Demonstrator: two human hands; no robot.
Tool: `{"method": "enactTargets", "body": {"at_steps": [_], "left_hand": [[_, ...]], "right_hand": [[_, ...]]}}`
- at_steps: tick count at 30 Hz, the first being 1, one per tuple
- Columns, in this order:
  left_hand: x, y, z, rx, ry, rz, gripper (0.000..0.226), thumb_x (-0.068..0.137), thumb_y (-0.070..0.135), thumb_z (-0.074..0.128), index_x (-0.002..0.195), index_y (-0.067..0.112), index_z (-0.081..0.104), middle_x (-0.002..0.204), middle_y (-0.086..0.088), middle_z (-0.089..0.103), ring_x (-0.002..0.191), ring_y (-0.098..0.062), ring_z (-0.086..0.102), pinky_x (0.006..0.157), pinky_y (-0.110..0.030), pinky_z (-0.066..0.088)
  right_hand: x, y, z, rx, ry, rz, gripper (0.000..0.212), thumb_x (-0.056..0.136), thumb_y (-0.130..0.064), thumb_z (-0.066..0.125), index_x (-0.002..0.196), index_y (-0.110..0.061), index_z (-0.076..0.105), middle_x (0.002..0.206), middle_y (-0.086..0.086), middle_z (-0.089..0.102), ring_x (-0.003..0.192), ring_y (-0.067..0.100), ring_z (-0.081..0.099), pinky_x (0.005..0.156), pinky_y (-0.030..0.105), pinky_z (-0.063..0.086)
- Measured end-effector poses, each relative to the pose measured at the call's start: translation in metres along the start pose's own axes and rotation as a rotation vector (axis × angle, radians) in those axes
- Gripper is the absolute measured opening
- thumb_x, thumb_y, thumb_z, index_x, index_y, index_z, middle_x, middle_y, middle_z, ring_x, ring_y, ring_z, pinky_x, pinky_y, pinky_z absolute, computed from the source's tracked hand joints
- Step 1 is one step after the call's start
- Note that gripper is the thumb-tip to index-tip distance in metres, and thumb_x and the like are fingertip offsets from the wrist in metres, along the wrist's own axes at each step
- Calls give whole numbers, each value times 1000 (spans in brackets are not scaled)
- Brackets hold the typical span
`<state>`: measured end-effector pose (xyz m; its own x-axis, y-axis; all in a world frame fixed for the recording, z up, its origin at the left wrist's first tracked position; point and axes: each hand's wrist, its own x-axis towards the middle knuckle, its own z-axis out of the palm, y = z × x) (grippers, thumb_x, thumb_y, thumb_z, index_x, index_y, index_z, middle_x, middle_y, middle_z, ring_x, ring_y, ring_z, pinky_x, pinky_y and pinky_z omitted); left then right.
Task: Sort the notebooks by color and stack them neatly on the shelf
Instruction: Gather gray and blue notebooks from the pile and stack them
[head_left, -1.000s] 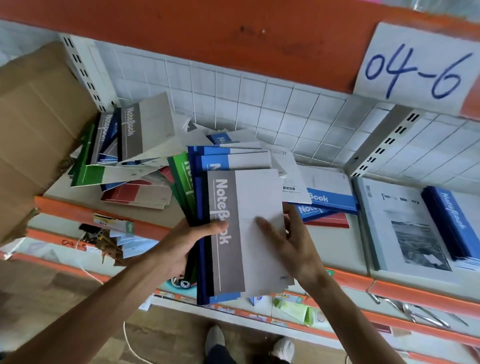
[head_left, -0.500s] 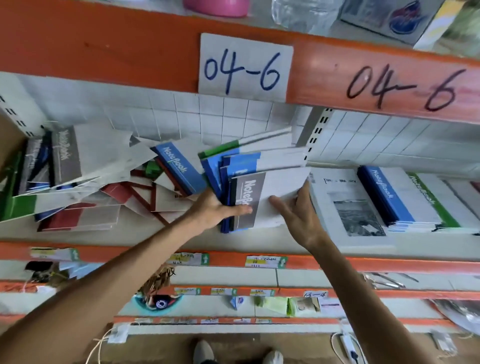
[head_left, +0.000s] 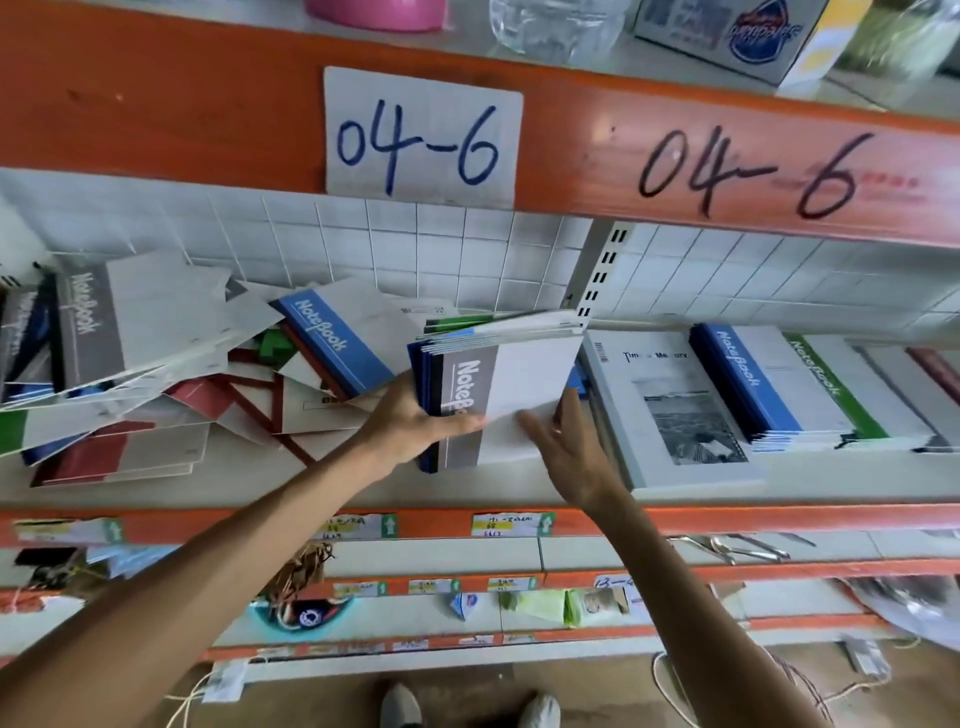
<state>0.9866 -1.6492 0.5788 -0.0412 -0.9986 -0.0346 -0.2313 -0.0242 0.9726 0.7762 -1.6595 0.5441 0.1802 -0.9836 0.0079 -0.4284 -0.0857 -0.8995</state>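
2 hands now have the fanned bundle of notebooks (head_left: 498, 395) squared up and down on the shelf (head_left: 363, 488), so sorting can begin. My left hand (head_left: 415, 421) grips its spine edge, thumb across the gray cover; my right hand (head_left: 566, 452) spreads open, fingertips touching the cover.

The left hand (head_left: 415, 423) grips a stack of notebooks (head_left: 498, 389) on the shelf (head_left: 311, 488); the right hand (head_left: 566, 452) touches its edge
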Motion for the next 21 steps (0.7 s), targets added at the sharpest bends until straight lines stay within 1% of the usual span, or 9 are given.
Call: {"method": "enactTargets", "body": {"at_steps": [3,6,8,9,11,14,17,19,21], "left_hand": [[-3,-16,3,-35,-16,-71,45,74,10,81,102,37,58,89,30,69,88,11,63,76,-11,49],[3,-12,4,-103,0,-136,41,70,26,82,106,33,64,101,17,71,100,-5,66,86,-25,52],[5,5,7,-195,7,-218,34,73,32,78,104,29,64,100,11,71,100,-13,66,79,-23,50],[3,13,9,-242,3,-259,27,79,36,72,103,29,62,98,12,69,96,-9,65,74,-20,46],[-1,23,20,-290,2,-259,23,89,45,58,110,35,56,101,18,60,91,-1,55,81,-18,39],[-3,41,44,-335,8,-298,41,100,35,43,137,18,49,124,8,52,88,4,57,84,-12,36],[10,28,66,-322,-17,-347,40,104,24,34,136,4,47,146,-9,42,118,2,54,86,-9,40],[11,29,80,-295,-65,-324,59,97,36,49,145,3,35,156,-9,28,140,-10,32,98,-14,29],[3,35,87,-272,-147,-313,92,85,45,67,148,-3,22,157,-12,19,146,-20,20,105,-19,23]], "right_hand": [[0,-5,2,-58,-15,20,19,102,-22,55,111,-12,42,84,-3,59,69,1,57,62,15,43],[7,-15,-5,-101,-1,34,29,99,-37,60,105,-12,45,78,2,58,65,12,57,55,21,41],[7,-21,-16,-69,81,70,34,94,-42,66,99,-14,49,73,4,62,59,10,57,51,24,42],[5,-25,-22,-39,135,92,36,90,-46,70,96,-16,50,71,2,63,56,7,56,50,25,44],[-3,-28,-35,-29,180,143,45,84,-56,72,92,-18,49,71,-2,62,58,11,58,54,29,46],[-18,-26,-61,-37,168,198,46,84,-60,69,84,-19,49,75,2,67,63,22,60,57,33,45],[-34,-24,-91,-55,169,202,44,86,-59,67,78,-19,50,74,2,70,66,23,65,56,32,47],[-45,-24,-110,-90,170,203,48,86,-58,69,75,-15,50,62,-6,65,55,12,59,50,24,43],[-54,-22,-126,-93,184,201,49,86,-54,71,69,-15,48,51,-11,57,46,6,47,45,18,34]]}}
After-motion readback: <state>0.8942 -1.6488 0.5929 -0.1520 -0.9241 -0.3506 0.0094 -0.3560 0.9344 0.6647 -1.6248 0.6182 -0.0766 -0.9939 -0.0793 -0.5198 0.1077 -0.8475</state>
